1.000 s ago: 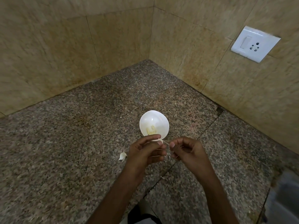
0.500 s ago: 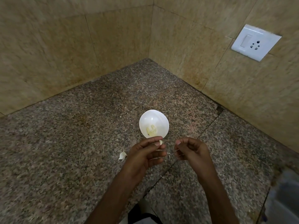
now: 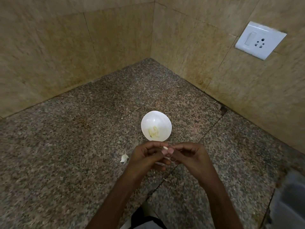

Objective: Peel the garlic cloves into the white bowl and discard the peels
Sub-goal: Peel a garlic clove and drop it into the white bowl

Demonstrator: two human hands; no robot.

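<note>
Both forearms reach in from the bottom edge and meet over the counter, the left hand and the right hand curled toward each other with fingertips touching. Between them sits a garlic clove, pinched by the thumb and forefinger of each hand; only a pale tip shows, and its long axis seems to run crosswise from one hand to the other. Just left of the left hand a scrap of peel lies on the stone. The white bowl stands straight ahead, just beyond the fingertips and a little to the left hand's side, so I judge that hand has the shorter drop once the skin is off. A few peeled cloves already lie in its bottom. The counter is speckled granite with a seam running diagonally under the wrists, and it ends in a corner of beige wall tiles, with a white switch and socket on the right wall
</note>
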